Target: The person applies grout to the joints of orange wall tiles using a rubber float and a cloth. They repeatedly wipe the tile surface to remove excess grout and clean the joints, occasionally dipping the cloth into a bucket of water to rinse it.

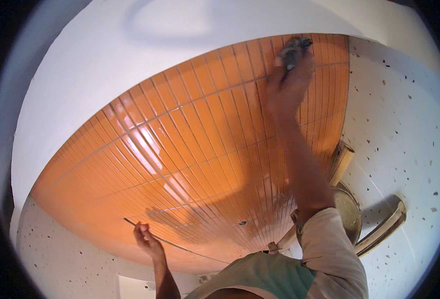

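A dark grey, crumpled wad, cloth-like in texture, is at the upper right of the orange tiled wall, close beneath its curved upper edge. The person's right hand is closed around it, fingers bunched; blur and the dark folds hide the fingertips, and whether the wad is cloth or scouring pad cannot be told.

The tiles are narrow, glossy strips set in rows, parted by thin greyish joints and carrying bright, streaked reflections. Low on the left, the left hand is raised with its fingers curled, near a thin dark line that slants across the orange surface; whether the fingers pinch or touch anything cannot be told, nor whether the line is a strip or a gap.

A green and beige shirt covers part of the lower edge. Beside the right sleeve, a round, drab container is partly hidden by the arm, and a curved, trough-like brown piece lies near it. Pale terrazzo with dark chips borders the tiles; a smooth white surface curves above.
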`<move>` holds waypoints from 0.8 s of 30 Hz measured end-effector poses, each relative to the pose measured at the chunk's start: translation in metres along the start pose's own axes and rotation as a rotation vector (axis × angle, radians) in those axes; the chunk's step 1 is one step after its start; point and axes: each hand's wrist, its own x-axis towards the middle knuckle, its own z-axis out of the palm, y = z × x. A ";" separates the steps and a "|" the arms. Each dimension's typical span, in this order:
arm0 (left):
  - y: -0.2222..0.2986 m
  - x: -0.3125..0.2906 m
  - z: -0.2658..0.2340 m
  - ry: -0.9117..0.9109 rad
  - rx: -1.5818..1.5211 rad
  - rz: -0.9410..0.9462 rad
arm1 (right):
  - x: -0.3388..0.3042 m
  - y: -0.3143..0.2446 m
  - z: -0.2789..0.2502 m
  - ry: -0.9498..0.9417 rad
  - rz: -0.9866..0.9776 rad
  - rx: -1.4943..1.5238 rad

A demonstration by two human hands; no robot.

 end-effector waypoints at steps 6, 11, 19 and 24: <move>0.039 0.026 0.045 0.153 -0.255 0.177 | -0.044 -0.163 0.039 -0.425 -0.242 -0.020; 0.085 0.033 0.091 0.010 -0.278 0.351 | -0.100 -0.145 0.011 -0.484 -0.372 0.008; -0.010 0.030 -0.064 0.255 0.058 -0.005 | 0.021 -0.023 -0.050 0.072 0.007 -0.324; 0.037 0.011 0.064 0.094 -0.075 0.187 | -0.138 -0.135 -0.009 -0.666 -0.313 -0.090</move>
